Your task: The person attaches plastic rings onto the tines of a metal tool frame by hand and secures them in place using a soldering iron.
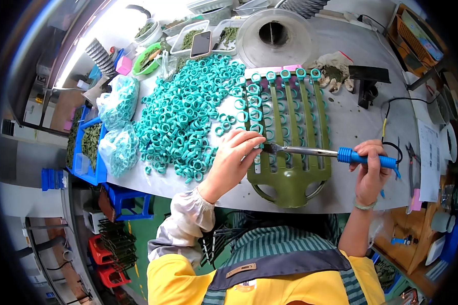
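A green rack of parallel bars (291,185) lies in front of me, with teal rings (271,76) attached along its bars. My right hand (371,170) is wrapped around the blue handle of a soldering iron (310,151). The iron's metal shaft points left, and its flat dark tip is at the leftmost bar, right by my left fingertips. My left hand (232,161) is closed in a pinch beside that bar; what its fingertips hold is hidden. Just left of the rack, a large heap of loose teal rings (180,114) covers the table.
Bags of teal rings (121,99) lie left of the heap. Behind it are tubs of green pieces, a phone (201,44) and a round clear cover (249,43). A black stand (367,84), a cable, pliers (412,155) and a paper sheet (428,157) are at the right.
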A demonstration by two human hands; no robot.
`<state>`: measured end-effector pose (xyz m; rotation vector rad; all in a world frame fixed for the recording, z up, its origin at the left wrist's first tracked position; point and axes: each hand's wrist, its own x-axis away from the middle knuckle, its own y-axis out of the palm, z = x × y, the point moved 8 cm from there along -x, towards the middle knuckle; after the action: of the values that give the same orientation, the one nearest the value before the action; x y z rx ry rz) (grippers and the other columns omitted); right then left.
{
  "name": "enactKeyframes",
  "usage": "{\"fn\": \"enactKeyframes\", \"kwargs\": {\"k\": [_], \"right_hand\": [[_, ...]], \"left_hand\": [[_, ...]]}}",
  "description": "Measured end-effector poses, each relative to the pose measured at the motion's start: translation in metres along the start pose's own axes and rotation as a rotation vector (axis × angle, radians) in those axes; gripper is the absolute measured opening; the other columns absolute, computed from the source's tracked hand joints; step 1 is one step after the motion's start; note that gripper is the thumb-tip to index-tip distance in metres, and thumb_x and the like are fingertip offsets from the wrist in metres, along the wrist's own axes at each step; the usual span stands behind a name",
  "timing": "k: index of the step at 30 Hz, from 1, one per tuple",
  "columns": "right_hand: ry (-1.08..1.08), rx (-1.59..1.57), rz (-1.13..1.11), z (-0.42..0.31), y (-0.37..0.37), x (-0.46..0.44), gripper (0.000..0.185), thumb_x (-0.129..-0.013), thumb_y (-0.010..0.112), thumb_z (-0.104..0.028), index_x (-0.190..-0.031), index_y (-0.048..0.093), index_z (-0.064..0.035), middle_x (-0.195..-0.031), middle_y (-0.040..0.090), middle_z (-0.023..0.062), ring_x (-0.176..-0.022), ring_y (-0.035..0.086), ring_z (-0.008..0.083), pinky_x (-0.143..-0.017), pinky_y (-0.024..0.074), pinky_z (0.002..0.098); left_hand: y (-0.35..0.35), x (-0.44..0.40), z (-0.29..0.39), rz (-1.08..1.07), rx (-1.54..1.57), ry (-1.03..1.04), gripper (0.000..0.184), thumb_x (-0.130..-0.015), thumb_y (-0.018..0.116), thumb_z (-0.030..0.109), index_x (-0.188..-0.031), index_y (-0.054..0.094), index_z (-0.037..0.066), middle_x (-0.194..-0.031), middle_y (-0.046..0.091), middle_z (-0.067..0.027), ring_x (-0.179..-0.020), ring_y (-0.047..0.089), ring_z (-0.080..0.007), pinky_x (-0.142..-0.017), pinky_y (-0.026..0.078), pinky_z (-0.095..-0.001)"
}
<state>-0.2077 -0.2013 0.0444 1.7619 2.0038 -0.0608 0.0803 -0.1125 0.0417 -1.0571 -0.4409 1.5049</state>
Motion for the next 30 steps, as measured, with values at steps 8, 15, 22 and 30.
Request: {"fn": "enactKeyframes", "kwargs": {"k": [8, 15, 22, 30], "right_hand": [[0.012, -0.040, -0.029, 0.005, 0.004, 0.000, 0.021, -0.097, 0.055, -0.009, -0.082, 0.065, 0.0014, -0.090, 0.062, 0.0112, -0.070, 0.061, 0.0149, -0.044, 0.0486, 0.0251], [0.006, -0.020, -0.023, -0.010, -0.009, -0.003, 0.022, -0.097, 0.056, -0.011, -0.079, 0.065, -0.0008, -0.086, 0.061, 0.0089, -0.073, 0.062, 0.0150, -0.039, 0.0450, 0.0240], [0.025, 0.020, -0.007, -0.020, -0.009, -0.001, 0.023, -0.096, 0.058, -0.015, -0.078, 0.065, -0.0031, -0.084, 0.060, 0.0075, -0.072, 0.060, 0.0140, -0.039, 0.0450, 0.0233], [0.017, 0.045, -0.010, -0.026, -0.009, 0.001, 0.022, -0.095, 0.057, -0.014, -0.076, 0.063, -0.0035, -0.083, 0.059, 0.0075, -0.073, 0.060, 0.0138, -0.039, 0.0444, 0.0235]], "left_hand": [[0.009, -0.002, 0.000, -0.034, -0.056, 0.037, 0.028, -0.085, 0.072, 0.006, -0.113, 0.071, 0.006, -0.117, 0.069, -0.0050, -0.107, 0.060, -0.0288, -0.098, 0.047, -0.0400], [-0.022, -0.015, -0.017, 0.093, 0.107, -0.039, 0.026, -0.087, 0.071, 0.002, -0.112, 0.070, 0.004, -0.101, 0.067, -0.0101, -0.100, 0.062, -0.0253, -0.086, 0.050, -0.0345], [-0.016, -0.016, -0.129, 0.010, -0.264, -0.130, 0.022, -0.085, 0.068, 0.002, -0.107, 0.068, 0.005, -0.104, 0.065, -0.0099, -0.102, 0.058, -0.0322, -0.089, 0.047, -0.0407], [0.018, -0.021, -0.128, -0.146, -0.329, -0.015, 0.035, -0.076, 0.073, 0.004, -0.111, 0.066, 0.006, -0.104, 0.063, -0.0110, -0.097, 0.059, -0.0317, -0.087, 0.049, -0.0398]]}}
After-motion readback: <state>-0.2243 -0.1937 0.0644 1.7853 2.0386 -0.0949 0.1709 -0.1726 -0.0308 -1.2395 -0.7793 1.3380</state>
